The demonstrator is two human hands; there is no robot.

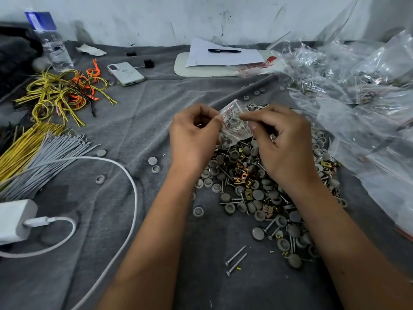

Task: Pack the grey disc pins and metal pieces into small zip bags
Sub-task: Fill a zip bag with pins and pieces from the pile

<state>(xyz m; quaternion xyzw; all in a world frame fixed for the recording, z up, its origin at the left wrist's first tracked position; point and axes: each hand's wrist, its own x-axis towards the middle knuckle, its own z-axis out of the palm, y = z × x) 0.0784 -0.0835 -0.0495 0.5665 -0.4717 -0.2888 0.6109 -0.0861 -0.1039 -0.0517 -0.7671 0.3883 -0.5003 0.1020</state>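
Observation:
A small clear zip bag (233, 121) with a red seal line hangs between my hands, with grey discs and screws inside it. My left hand (192, 135) pinches its left edge with thumb and forefinger. My right hand (279, 139) pinches the right edge near the top. Below them lies a heap of grey disc pins (257, 193), screws and brass-coloured metal clips (243, 177) on the grey cloth. Two loose screws (235, 260) lie nearer to me.
A mound of clear plastic bags (357, 97) fills the right side. Yellow and orange wires (64, 90), grey cable ties (51, 153), a white charger (15, 220) with its cable, a phone (125, 73), a water bottle (51, 41) and paper with a pen (223, 51) sit left and back.

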